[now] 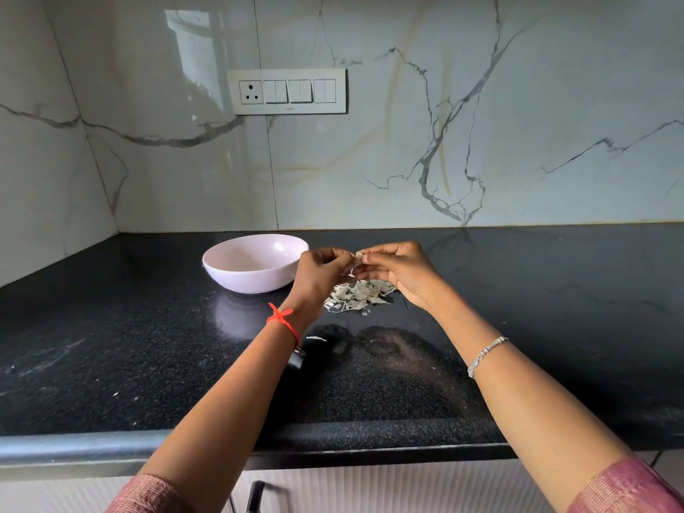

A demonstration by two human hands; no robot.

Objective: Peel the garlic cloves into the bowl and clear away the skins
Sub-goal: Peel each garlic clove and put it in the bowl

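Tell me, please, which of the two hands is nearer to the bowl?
Left. The left hand is just beside the right side of the bowl. The right hand is farther right, on the other side of the garlic clove that both hands pinch.

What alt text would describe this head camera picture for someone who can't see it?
The left hand and right hand pinch a garlic clove above a pile of skins on a black counter. A pale bowl stands beside them.
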